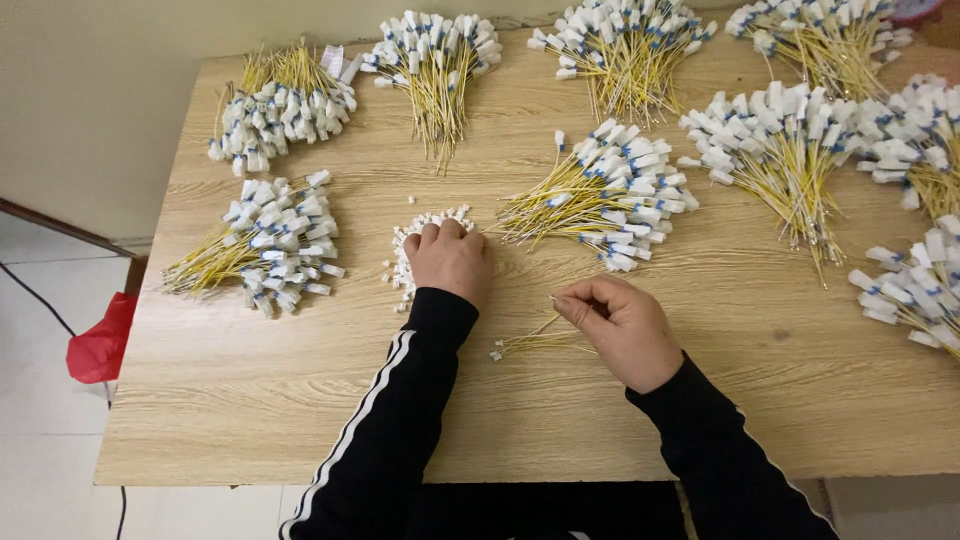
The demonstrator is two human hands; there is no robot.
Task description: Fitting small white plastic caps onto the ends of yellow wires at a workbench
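Note:
My left hand (450,262) rests knuckles-up on a small heap of loose white connector pieces (415,232) near the middle of the wooden table (300,400), fingers curled into the heap. My right hand (625,328) pinches a thin yellow wire (530,342) between thumb and forefinger; the wire runs left from the hand and ends in a small white tip lying on the table. Just beyond both hands lies a bundle of yellow wires with white and blue tags (605,195).
Several more bundles of tagged yellow wires lie around: two at the left (270,240), (280,100), others along the far edge (435,55), (625,45) and the right side (790,140), (920,285). A red bag (100,345) sits on the floor at left.

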